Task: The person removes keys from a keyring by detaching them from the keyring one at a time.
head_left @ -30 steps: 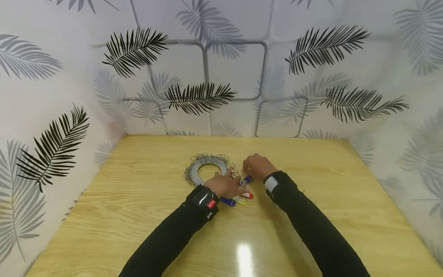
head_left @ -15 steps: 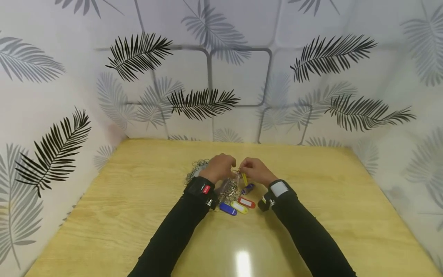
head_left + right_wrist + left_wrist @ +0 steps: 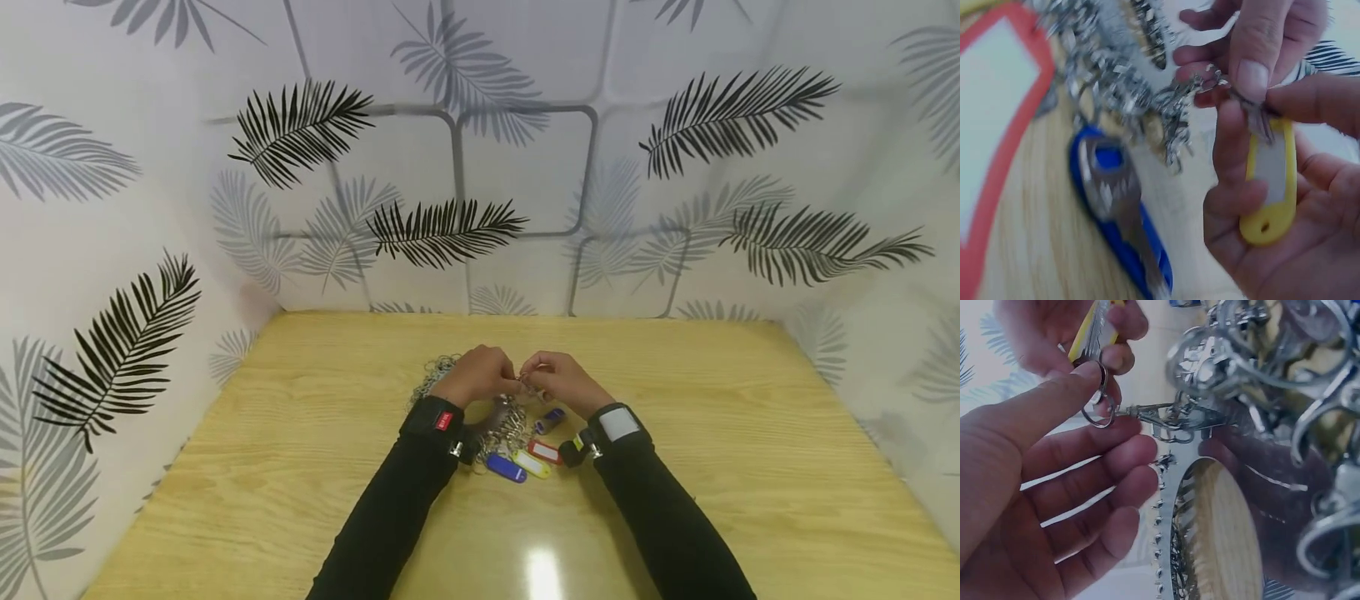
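My left hand (image 3: 480,373) and right hand (image 3: 564,382) meet fingertip to fingertip over the table. Between thumb and fingers, the left hand pinches a small metal key ring (image 3: 1099,427), linked to a clasp (image 3: 1160,417). A yellow key tag (image 3: 1272,175) and a key (image 3: 1260,125) lie in the right hand's fingers at that ring. The clasp leads to a grey ring-shaped plate (image 3: 1194,447), its edge lined with metal clasps. In the head view the left hand and wrist cover much of this plate.
Below the hands several metal rings and clasps (image 3: 510,429) lie bunched on the wooden table (image 3: 300,450). A blue tag (image 3: 506,467), a yellow tag (image 3: 532,463), a red tag (image 3: 544,452) and a dark blue tag with a key (image 3: 550,421) fan out there.
The left hand has risen from lying over the plate and tags to meet the right hand, which brings a yellow tag. That tag hung between the hands half a second ago.
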A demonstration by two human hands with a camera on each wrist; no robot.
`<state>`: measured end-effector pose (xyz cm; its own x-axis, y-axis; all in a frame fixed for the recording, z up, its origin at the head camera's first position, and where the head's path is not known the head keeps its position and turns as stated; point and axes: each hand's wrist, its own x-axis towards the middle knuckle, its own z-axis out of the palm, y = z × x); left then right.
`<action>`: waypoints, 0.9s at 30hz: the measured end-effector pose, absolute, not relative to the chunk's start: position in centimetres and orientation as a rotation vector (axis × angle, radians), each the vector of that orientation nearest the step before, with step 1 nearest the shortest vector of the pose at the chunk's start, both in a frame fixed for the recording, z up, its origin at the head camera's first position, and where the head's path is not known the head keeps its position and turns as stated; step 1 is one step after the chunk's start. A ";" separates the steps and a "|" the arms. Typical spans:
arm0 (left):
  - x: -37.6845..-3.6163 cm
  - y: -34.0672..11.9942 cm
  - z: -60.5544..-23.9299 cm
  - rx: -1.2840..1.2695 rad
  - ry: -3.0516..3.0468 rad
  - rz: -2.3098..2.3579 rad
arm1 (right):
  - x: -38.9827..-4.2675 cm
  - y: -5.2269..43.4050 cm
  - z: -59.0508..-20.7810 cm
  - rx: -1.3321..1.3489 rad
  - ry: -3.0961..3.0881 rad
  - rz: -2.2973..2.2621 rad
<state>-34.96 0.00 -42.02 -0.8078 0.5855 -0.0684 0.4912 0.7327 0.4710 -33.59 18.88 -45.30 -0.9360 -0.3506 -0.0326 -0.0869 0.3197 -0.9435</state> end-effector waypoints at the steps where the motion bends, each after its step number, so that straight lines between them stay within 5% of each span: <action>1: -34.9 -0.1 -42.0 0.855 2.727 0.642 | -33.5 18.8 -45.3 -0.384 2.366 -1.672; 27: -34.6 -1.0 -43.7 0.916 2.674 0.914 | -32.4 17.9 -44.8 -0.257 2.574 -1.559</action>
<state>-34.60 -1.00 -43.74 -0.7966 0.6034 0.0355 0.4988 0.6232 0.6023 -32.40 17.92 -44.77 -0.9782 -0.2069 -0.0152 -0.0824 0.4546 -0.8869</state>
